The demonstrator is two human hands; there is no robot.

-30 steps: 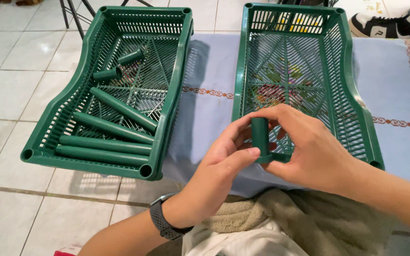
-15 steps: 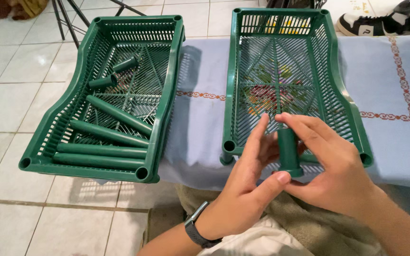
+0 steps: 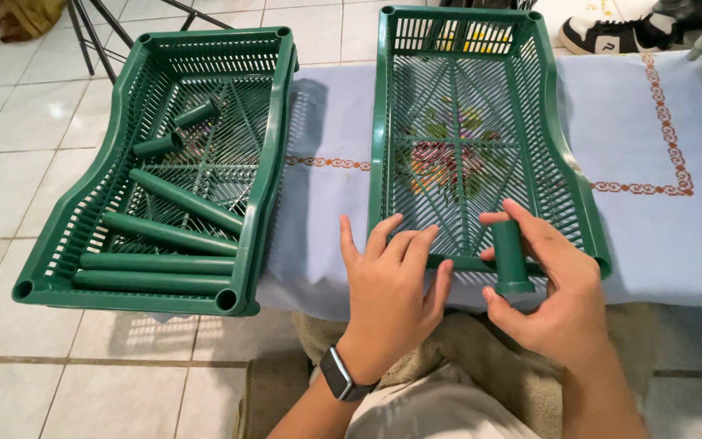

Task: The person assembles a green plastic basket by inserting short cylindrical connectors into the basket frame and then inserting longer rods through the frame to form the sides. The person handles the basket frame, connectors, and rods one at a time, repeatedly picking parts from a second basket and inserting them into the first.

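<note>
Hands at green crate's near edge, lower centre of frame.
Right hand [image 3: 558,301] grasps short green tube [image 3: 509,256] upright; left hand [image 3: 387,293], fingers released, rests flat on crate [image 3: 383,146]. Better keep crate steady and tube vertical.

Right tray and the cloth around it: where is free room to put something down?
The right tray floor is bare beyond the left hand and the right hand, which holds a short tube. Cloth right of it is free, as is the strip between the trays. The left tray is crowded with tubes.
</note>
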